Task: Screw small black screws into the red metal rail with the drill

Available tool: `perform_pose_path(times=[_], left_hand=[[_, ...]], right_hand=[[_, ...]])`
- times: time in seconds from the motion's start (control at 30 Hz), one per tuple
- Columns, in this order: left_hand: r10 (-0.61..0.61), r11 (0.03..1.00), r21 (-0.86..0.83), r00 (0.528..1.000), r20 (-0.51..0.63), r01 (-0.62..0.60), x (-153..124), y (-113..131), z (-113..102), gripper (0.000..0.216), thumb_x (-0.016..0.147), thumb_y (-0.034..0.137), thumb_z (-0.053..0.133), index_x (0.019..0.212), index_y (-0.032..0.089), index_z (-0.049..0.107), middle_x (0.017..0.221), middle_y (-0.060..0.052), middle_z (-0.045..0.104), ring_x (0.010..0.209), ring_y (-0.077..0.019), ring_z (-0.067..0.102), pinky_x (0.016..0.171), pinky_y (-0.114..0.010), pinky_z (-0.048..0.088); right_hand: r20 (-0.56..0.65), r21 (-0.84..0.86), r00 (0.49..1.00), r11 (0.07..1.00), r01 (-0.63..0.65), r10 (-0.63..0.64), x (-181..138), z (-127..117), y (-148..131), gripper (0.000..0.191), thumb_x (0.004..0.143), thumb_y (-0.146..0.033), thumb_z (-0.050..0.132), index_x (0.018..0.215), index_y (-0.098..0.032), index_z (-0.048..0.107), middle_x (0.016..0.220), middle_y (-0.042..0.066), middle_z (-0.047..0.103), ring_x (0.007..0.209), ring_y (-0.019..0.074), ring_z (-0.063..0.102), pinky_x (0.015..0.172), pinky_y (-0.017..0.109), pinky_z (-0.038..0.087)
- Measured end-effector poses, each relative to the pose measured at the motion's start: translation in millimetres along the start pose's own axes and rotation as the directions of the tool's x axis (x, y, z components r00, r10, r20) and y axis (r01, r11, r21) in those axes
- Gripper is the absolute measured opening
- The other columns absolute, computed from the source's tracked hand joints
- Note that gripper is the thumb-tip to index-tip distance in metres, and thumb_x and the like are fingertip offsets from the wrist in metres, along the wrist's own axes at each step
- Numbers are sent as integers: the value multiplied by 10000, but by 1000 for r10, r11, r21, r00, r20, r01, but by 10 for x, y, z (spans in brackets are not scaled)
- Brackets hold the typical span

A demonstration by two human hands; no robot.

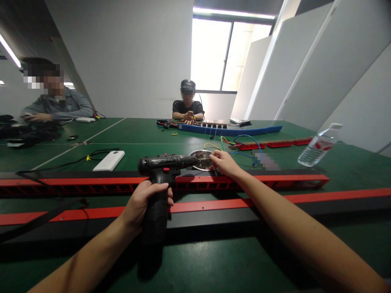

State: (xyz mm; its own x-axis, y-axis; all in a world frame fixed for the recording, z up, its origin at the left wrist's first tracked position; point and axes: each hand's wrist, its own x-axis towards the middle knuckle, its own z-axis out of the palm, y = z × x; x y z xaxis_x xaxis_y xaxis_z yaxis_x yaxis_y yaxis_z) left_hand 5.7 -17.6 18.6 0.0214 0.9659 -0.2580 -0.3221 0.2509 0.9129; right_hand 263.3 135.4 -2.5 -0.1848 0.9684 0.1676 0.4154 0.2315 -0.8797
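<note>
My left hand [146,201] is wrapped round the grip of a black cordless drill [159,169], which points to the right. The drill's tip reaches the near left part of a round metal bowl [192,153] holding many small dark pieces, likely screws. My right hand [224,162] is at the bowl's right side with thumb and fingers pinched together near the drill's bit; what they hold, if anything, is too small to make out. Below both hands run two long red and black bars [214,207], one behind the other.
A white power bank [109,160] with a cable lies left of the drill. A water bottle [320,145] stands tilted in view at right. Beyond are red strips [277,144], coloured wires and a blue bar [229,130]. Two other people sit across the green table [146,136].
</note>
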Motion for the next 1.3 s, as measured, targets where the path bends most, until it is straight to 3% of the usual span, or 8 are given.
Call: perform_pose_path(times=[0.17, 0.43, 0.63, 0.73, 1.13, 1.3], left_hand=[[-9, 1000, 6, 1000, 4, 9, -5, 5, -11, 129, 746, 225, 747, 743, 96, 736, 676, -66, 701, 566, -176, 668, 479, -266, 583], [-6, 1000, 3, 1000, 17, 6, -5, 5, -14, 148, 734, 242, 759, 743, 96, 734, 670, -67, 701, 554, -179, 669, 473, -270, 585], [-21, 1000, -4, 1000, 13, 21, -16, 18, -2, 142, 728, 234, 760, 743, 96, 730, 674, -67, 699, 548, -188, 672, 466, -289, 594], [-17, 1000, -9, 1000, 9, 17, -17, 18, 1, 133, 732, 223, 754, 749, 93, 728, 688, -67, 698, 551, -188, 672, 461, -296, 596], [-11, 1000, -7, 1000, 18, 11, -5, 9, -16, 135, 732, 227, 754, 745, 94, 732, 680, -75, 707, 544, -181, 670, 467, -279, 592], [3, 1000, -9, 1000, 19, -3, 7, -1, -21, 144, 722, 234, 765, 746, 96, 735, 690, -72, 708, 552, -181, 670, 469, -278, 590]], right_hand=[[1, 78, 999, 996, -36, 36, -20, 17, -50, 213, 955, -157, 501, 745, -192, 522, 488, -62, 460, 516, 155, 676, 486, 206, 497], [-9, 74, 999, 997, -34, 35, -21, 2, -59, 157, 947, -202, 548, 792, -178, 547, 593, -27, 522, 588, 182, 721, 410, 175, 436], [-20, 98, 1000, 995, -7, 9, 12, -3, -5, 171, 938, -220, 562, 775, -176, 537, 723, 5, 593, 582, 156, 714, 435, 189, 474], [-20, 89, 1000, 996, -9, 11, 12, -4, -10, 175, 941, -224, 555, 773, -177, 537, 694, -3, 580, 577, 158, 711, 452, 195, 489], [-33, 39, 999, 999, -8, 10, 4, -20, -26, 164, 912, -237, 584, 765, -175, 545, 678, 1, 577, 592, 171, 710, 422, 188, 451], [-25, 27, 1000, 1000, -9, 9, 36, -29, 47, 152, 925, -261, 586, 800, -181, 553, 685, 13, 592, 593, 185, 729, 336, 159, 350]])
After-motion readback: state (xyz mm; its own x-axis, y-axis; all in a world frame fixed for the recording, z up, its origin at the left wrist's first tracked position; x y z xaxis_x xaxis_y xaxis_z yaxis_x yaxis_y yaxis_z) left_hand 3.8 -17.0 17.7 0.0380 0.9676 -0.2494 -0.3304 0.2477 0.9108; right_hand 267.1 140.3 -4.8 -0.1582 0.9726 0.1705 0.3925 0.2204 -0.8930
